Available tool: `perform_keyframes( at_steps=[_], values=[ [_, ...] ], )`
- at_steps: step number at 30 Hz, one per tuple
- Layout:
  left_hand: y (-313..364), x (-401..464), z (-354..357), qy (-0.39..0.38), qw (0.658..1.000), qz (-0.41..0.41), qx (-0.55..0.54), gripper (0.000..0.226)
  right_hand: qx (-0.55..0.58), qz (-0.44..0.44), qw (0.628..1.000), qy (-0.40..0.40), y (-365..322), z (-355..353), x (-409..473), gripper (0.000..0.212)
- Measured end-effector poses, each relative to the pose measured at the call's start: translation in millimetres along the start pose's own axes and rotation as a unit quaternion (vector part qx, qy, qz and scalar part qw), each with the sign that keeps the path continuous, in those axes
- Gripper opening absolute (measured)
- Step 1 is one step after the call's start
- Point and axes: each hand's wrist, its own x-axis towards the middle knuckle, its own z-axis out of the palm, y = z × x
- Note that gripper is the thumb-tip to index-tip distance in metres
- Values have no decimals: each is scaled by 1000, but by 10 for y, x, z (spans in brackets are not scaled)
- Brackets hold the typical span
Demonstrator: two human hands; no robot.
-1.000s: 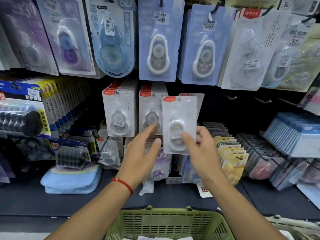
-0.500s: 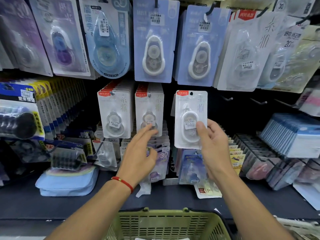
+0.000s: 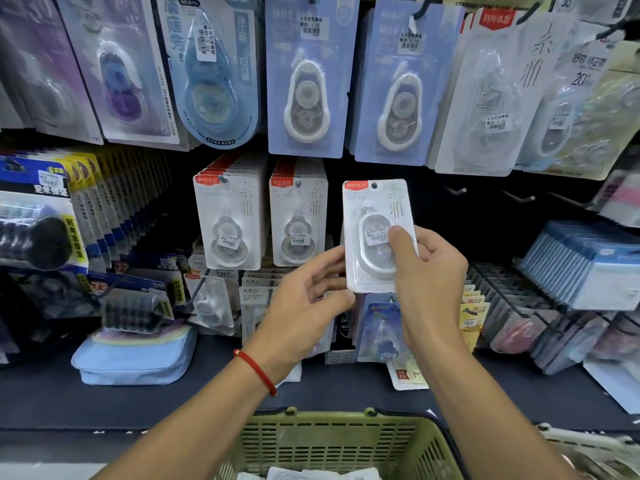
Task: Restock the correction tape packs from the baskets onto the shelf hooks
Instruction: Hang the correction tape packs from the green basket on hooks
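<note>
We hold 1 pack (image 3: 379, 233) up in front of the shelf (image 3: 221, 386), just right of the 2 full rows (image 3: 263, 216) of the same pack. Our right hand (image 3: 427, 282) grips it, thumb on the front bubble and fingers behind. Our left hand (image 3: 306, 303) is loose, with fingertips touching the pack's left edge and nothing held.

The biggest thing that could go wrong: the small hole at the top of the pack may miss its hook. We cannot see that hook, so it may be hidden behind the card. If we let go too soon, the pack would drop onto the mess of packs below. We could also bump the rows beside it and knock one off. The thumb sits on smooth plastic, so the pack could slip or tip.

The green basket (image 3: 346, 441) sits at the bottom, close to us. It has more packs (image 3: 311, 474) in it, but we see only their tops, so we cannot count them. A second, pale basket (image 3: 595, 448) shows at the right, too blurry to see inside.
</note>
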Motion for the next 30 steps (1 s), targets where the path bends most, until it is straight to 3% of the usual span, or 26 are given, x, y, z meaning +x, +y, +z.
perform_keyframes(
  at_steps=[10,18,21,24,27,30],
  values=[
    [-16,-14,10,-1,998,-12,-59,61,-16,-3,1000,17,28,-87,5,23],
    [-89,5,2,4,1000,-14,3,70,-48,10,999,-14,46,-128,39,27],
    [-173,77,-35,5,996,-20,90,66,-129,3,990,-61,128,-145,125,29],
    [-292,75,-106,4,967,-10,256,63,-284,35,954,-95,304,-187,171,65],
    [-390,37,-273,0,890,56,452,60,-365,45,918,-148,531,-320,40,49],
    [-451,-87,-459,-32,857,38,514,56,-458,48,838,-294,820,-497,-210,27]
  ],
)
